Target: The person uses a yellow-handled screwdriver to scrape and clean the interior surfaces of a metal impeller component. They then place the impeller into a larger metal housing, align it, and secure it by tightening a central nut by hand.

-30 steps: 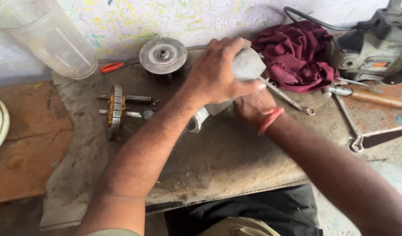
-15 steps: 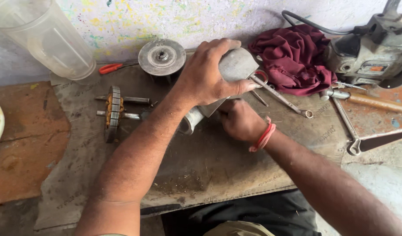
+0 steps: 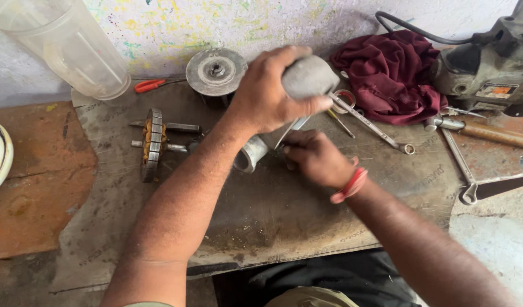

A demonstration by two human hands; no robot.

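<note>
My left hand [image 3: 273,91] is closed around a grey rounded stone-like block [image 3: 308,77], raised above the bench. Below it lies a short silver metal cylinder [image 3: 251,154] on its side on the dark work mat [image 3: 261,216]. My right hand [image 3: 314,157], with a red band at the wrist, is closed on a thin flat metal tool [image 3: 293,128] set against the cylinder's right end. How the tool meets the cylinder is hidden by the fingers.
A motor rotor on its shaft [image 3: 153,142] lies left of the cylinder, a round metal disc [image 3: 216,71] behind. A clear plastic jar [image 3: 62,45], red-handled pliers [image 3: 150,85], maroon cloth [image 3: 392,77], spanners [image 3: 375,128], and a power tool [image 3: 489,68] ring the mat.
My left hand has swung the grey block up and leftwards, clear of the cylinder. My right hand slid from beneath it to the cylinder's right end.
</note>
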